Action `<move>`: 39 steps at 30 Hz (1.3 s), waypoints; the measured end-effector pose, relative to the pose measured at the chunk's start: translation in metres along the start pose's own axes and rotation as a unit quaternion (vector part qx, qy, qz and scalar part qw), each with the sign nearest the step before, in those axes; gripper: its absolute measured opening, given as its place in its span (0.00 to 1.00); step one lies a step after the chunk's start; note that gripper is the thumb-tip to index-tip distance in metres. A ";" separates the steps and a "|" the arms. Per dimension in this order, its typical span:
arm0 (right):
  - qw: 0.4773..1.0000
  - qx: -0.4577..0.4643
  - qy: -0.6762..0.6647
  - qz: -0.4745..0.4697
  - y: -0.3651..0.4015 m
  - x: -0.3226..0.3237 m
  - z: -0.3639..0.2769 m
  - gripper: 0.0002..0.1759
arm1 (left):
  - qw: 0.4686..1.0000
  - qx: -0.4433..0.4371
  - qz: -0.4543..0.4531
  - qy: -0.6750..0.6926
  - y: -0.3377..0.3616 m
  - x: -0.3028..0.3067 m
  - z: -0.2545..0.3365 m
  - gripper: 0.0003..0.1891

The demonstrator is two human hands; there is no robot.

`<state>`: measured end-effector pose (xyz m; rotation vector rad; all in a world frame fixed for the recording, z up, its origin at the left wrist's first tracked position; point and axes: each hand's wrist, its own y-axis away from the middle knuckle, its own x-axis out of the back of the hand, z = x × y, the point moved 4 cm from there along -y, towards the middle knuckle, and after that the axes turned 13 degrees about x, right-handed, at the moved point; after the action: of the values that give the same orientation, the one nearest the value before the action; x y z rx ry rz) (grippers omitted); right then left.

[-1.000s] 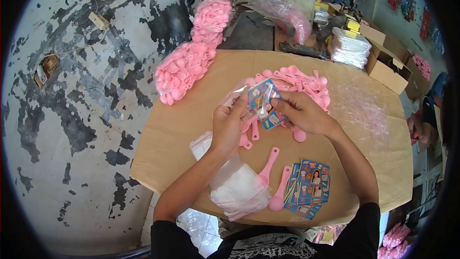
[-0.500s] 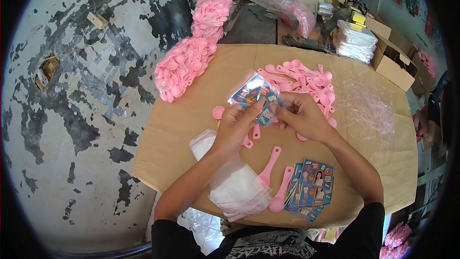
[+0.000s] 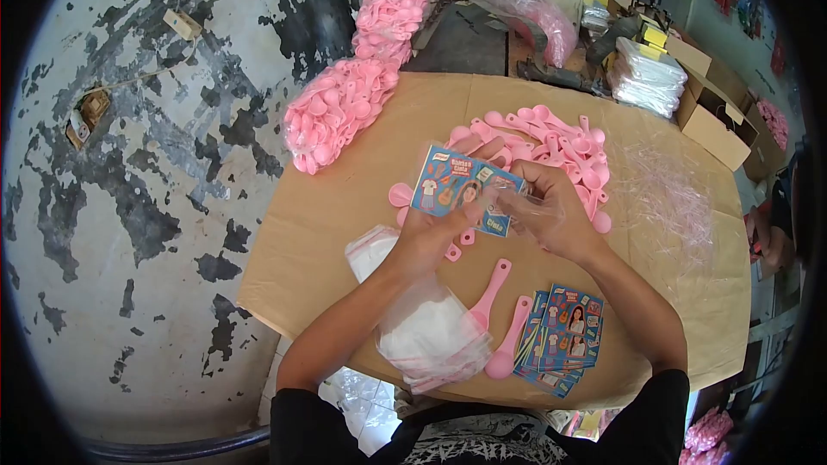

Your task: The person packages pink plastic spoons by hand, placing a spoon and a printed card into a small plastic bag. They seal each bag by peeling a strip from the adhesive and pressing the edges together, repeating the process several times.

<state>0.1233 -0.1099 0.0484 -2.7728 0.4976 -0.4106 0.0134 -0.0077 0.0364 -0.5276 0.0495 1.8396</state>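
Note:
A blue printed card in a clear plastic bag (image 3: 450,182) is held up over the table, its printed face toward me. My left hand (image 3: 431,231) grips it, thumb across the front and fingers behind. At its right end, my right hand (image 3: 556,211) is closed on the loose clear plastic; some fingertips are hidden. Below the hands lie a stack of clear bags (image 3: 431,336), two pink measuring spoons (image 3: 493,288) and a fanned stack of blue cards (image 3: 573,331). Behind the hands is a heap of pink spoons (image 3: 564,151).
Large bags of pink spoons (image 3: 340,108) lie at the table's back left. Clear plastic scraps (image 3: 668,198) cover the right side. A cardboard box (image 3: 715,129) and stacked clear packs (image 3: 646,77) stand at the back right. Another person's hand (image 3: 775,245) shows at far right.
The bagged card has turned so its printed face shows more flatly and its glare is gone. My right hand has shifted slightly right and down, with clear plastic now showing over its fingers.

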 end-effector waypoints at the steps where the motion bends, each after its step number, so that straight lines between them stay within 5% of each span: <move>1: 0.999 0.028 0.020 -0.015 0.002 0.001 0.006 0.14 | 0.999 -0.007 -0.025 -0.026 0.002 0.005 -0.003 0.23; 5: 0.986 0.135 -0.101 0.010 -0.001 0.006 -0.017 0.16 | 0.991 -0.039 -0.019 0.129 0.000 0.032 0.012 0.18; 6: 0.994 0.073 -0.010 -0.075 0.001 0.016 -0.022 0.14 | 0.989 -0.037 0.012 0.141 0.001 0.040 0.018 0.18; 9: 0.894 0.230 0.289 -0.256 0.022 -0.004 -0.009 0.11 | 0.987 -0.044 0.060 0.139 -0.001 0.049 0.031 0.19; 10: 0.907 0.111 0.267 -0.307 0.029 -0.014 -0.001 0.11 | 0.991 -0.046 0.054 0.117 -0.001 0.048 0.028 0.19; 13: 0.872 0.148 0.292 -0.363 0.037 -0.024 0.025 0.11 | 0.997 -0.033 0.034 0.063 0.000 0.050 0.020 0.18; 16: 0.862 0.189 0.314 -0.351 0.027 0.005 0.021 0.09 | 0.997 -0.019 0.049 0.056 -0.001 0.051 0.019 0.18; 19: 0.949 -0.027 0.259 -0.180 0.015 0.047 -0.013 0.07 | 0.994 -0.019 0.069 0.084 -0.003 0.056 0.018 0.18; 22: 0.974 0.078 0.204 -0.066 0.009 0.075 -0.018 0.07 | 0.990 -0.021 0.085 0.110 -0.001 0.056 0.019 0.18; 26: 0.979 0.039 0.170 -0.101 0.018 0.071 -0.029 0.10 | 0.991 0.006 0.062 0.120 -0.002 0.048 0.009 0.19; 30: 0.968 0.113 0.198 -0.102 0.016 0.042 -0.029 0.15 | 0.998 0.037 -0.015 0.039 0.003 0.031 -0.015 0.22; 33: 0.992 0.033 0.099 -0.074 0.023 0.032 -0.023 0.15 | 0.994 0.050 -0.005 0.092 0.004 0.030 -0.018 0.22; 39: 0.959 0.097 0.262 -0.057 0.026 0.022 -0.057 0.13 | 0.988 0.088 -0.008 0.128 0.009 0.016 -0.025 0.24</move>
<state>0.1166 -0.1547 0.0972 -2.4903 0.3822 -1.1696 0.0094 -0.0037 0.0056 -0.6330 0.3769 1.7235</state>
